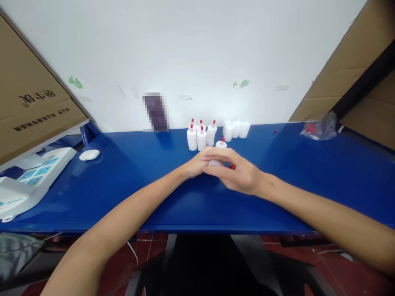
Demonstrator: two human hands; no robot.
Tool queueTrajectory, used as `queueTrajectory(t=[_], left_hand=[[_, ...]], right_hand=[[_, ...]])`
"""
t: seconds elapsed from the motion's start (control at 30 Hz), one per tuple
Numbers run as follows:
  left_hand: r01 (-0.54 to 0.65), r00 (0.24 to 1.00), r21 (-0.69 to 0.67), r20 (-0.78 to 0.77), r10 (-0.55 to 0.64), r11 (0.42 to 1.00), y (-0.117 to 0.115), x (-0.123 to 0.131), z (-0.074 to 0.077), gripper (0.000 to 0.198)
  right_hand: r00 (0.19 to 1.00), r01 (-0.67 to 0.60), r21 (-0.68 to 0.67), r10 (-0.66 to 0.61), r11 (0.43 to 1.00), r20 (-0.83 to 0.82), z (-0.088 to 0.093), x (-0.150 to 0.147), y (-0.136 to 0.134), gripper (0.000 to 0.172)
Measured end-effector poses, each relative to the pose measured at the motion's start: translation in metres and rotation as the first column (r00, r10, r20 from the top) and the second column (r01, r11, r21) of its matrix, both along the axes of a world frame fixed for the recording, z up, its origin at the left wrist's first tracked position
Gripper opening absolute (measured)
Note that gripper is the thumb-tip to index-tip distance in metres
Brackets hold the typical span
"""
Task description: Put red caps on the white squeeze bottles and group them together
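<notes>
Evidently the right hand (236, 169) is curved, thumb and fingers narrowly apart around a white bottle (215, 163), above the table (132, 164) and nearer than the red-tipped bottles (201, 139). The left hand (196, 164) meets its fingertips (much of it is covered, so I cannot tell its grip). Red bits (232, 167) show through the gap.
</notes>
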State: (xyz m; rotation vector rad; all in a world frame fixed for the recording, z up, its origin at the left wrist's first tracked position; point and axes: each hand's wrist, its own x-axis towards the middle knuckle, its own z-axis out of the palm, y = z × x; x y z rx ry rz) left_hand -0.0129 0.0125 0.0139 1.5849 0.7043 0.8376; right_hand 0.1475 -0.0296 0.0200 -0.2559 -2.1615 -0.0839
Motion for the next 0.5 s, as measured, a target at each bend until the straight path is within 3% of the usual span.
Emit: queueTrajectory(t=[0.1,0.17,0.27,0.37,0.5], left_hand=[[0.090,0.996,-0.033,0.014,-0.089,0.995,0.000,-0.002,0.001,0.003],[0.063,0.997,-0.048,0.051,-0.060,0.997,0.003,-0.001,-0.001,0.004],[-0.031,0.993,-0.047,0.116,0.036,0.998,0.009,0.002,-0.007,0.017],[-0.028,0.985,-0.049,0.168,0.036,0.998,0.012,0.005,-0.011,0.036],[-0.052,0.965,-0.093,0.250,0.074,0.994,0.012,0.007,-0.005,0.041]], right_hand=[[0.999,0.016,0.019,-0.017,1.000,0.031,-0.002,0.000,0.002,0.047],[0.997,0.070,0.112,-0.073,0.991,0.031,0.000,0.001,0.004,0.042],[0.955,0.295,0.168,-0.297,0.941,-0.010,0.005,0.005,0.008,0.023],[0.885,0.464,0.116,-0.466,0.878,-0.015,0.009,0.012,0.014,0.004],[0.898,0.441,0.032,-0.441,0.897,-0.004,0.010,0.019,0.020,0.007]])
